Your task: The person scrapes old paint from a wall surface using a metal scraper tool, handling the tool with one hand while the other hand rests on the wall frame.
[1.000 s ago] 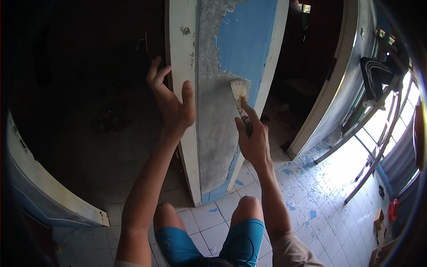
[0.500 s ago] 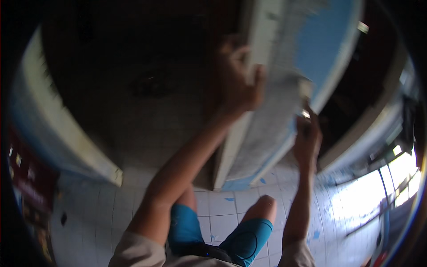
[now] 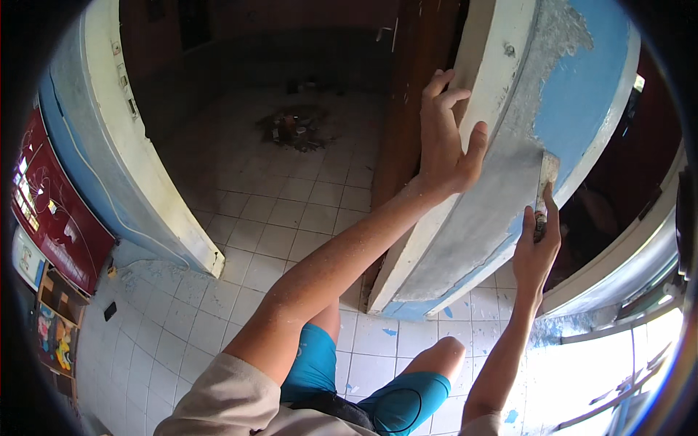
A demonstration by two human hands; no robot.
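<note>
A: Start far left. What's there?

B: Shelf with bright toys, dark red panel above. Small black object on the tiled floor. Then a blue wall with a pale cable running down it, and a worn, pale door frame.

A: Through the doorway?

B: Dim room; heap of debris on the tiles. Brown door at its right side.

A: Left hand?

B: Left hand bare, fingers bent and spread, thumb well apart, nothing held. It's at the edge of the pale door post; contact: cannot tell.

A: And the wall strip?

B: Grey, rough-edged patch; blue paint to its right. Scraper there, blade up, at the border of grey and blue.

A: Right hand?

B: Right hand closed round the handle, index finger laid along the blade. Blue flakes on the floor below.
</note>
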